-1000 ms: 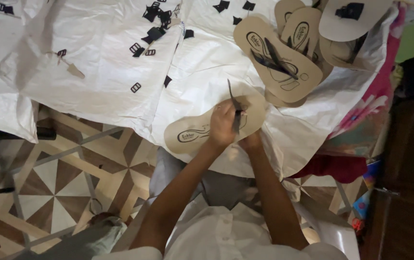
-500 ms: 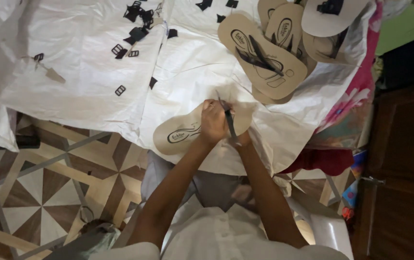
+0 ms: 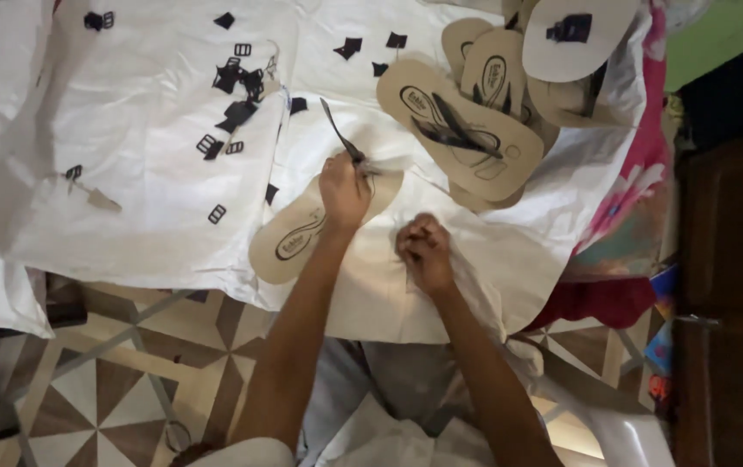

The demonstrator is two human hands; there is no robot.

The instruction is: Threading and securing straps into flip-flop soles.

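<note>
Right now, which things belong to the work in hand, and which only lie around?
In use:
- left hand
- tan sandal sole
- black strap
- right hand, closed in a fist

Lying about:
- pile of finished sandals
- black buckles and scraps
- white sheet

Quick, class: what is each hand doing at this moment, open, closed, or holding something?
Left hand: closed on a black strap, pressing on the tan sandal sole.
Right hand: closed in a fist on the white sheet; contents cannot be told.
</note>
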